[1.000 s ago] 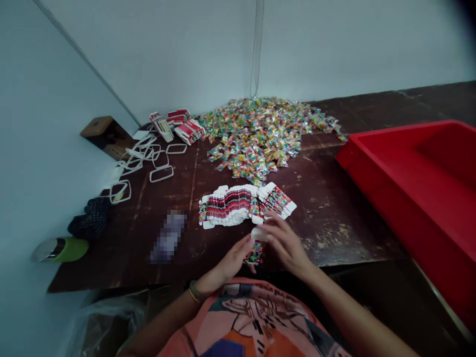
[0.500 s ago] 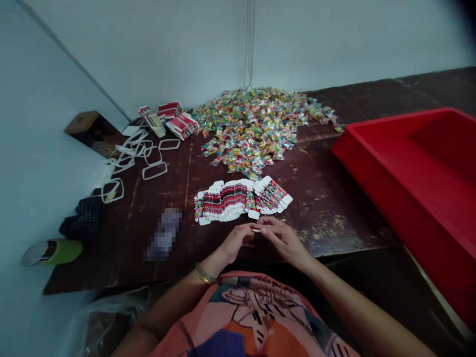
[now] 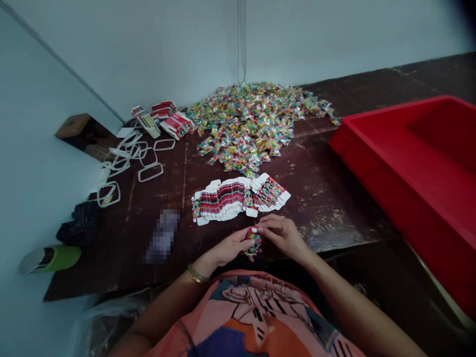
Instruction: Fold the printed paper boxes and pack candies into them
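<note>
My left hand [image 3: 228,248] and my right hand [image 3: 280,234] meet at the near edge of the dark wooden table [image 3: 327,198]. Both are closed on one small printed carton [image 3: 254,241] held between their fingertips. Just beyond them lies a fanned row of flat printed carton blanks [image 3: 238,198]. Farther back, against the wall, spreads a big heap of small colourful wrapped sweets [image 3: 253,121].
A large red tray [image 3: 416,158] fills the right side. At the back left lie red packs [image 3: 171,121], white plastic frames [image 3: 137,158] and a wooden block [image 3: 80,131]. A dark cloth [image 3: 80,223] and a green bottle [image 3: 50,258] sit at the left edge.
My hands drew back from the fanned blanks toward the table's near edge. The flat blank between them now looks folded up into a small carton. The camera tilted slightly.
</note>
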Available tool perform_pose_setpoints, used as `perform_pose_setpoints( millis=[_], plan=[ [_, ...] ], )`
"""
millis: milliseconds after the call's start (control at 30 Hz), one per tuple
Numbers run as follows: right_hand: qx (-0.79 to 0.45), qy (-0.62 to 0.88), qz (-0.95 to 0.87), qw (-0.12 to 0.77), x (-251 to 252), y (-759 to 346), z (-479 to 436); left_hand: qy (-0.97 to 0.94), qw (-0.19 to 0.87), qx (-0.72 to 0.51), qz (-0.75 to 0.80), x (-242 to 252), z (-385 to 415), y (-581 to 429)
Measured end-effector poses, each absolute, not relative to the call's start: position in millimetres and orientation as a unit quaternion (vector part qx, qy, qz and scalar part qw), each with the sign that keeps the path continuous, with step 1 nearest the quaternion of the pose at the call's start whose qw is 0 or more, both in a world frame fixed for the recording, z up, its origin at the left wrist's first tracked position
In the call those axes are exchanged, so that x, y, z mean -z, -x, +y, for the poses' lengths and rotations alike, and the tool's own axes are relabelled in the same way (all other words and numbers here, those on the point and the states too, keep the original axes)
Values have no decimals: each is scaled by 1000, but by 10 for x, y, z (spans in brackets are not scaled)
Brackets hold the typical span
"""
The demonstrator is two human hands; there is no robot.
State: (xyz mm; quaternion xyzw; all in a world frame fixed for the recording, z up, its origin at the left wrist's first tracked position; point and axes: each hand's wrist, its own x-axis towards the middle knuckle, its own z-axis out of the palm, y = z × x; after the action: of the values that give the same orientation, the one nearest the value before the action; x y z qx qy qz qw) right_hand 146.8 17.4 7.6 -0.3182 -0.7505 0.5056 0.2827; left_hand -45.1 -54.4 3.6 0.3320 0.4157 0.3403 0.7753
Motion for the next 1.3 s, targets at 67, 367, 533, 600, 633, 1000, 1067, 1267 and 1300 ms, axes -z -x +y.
perform_pose_setpoints(
  millis=[67,367,533,600,633,1000,1067,1267,1300],
  plan=[
    [-475,281,-787,276,-76,-1474,134,-291,801,-348,391,-25,-548,472],
    [-557,372,-716,196,-370,-2113,136,-314,815,-321,366,-27,-535,256],
    [-519,413,-748,28,-519,-2902,334,-343,779,-327,411,-26,-459,414],
    [-463,413,-783,57,-385,-2755,509,-327,773,-341,424,-21,-425,420],
    [-418,418,-800,102,-288,-2580,628,-321,769,-345,431,-24,-415,398],
    [-284,568,-710,305,314,-1529,1253,-316,733,-361,483,11,-589,315],
    [-351,541,-685,339,231,-1553,948,-311,704,-410,489,34,-575,321],
    [-439,416,-731,315,19,-1443,-122,-213,703,-476,484,39,-494,186],
    [-379,429,-754,322,9,-1459,-172,-202,715,-462,483,28,-498,162]
  ],
)
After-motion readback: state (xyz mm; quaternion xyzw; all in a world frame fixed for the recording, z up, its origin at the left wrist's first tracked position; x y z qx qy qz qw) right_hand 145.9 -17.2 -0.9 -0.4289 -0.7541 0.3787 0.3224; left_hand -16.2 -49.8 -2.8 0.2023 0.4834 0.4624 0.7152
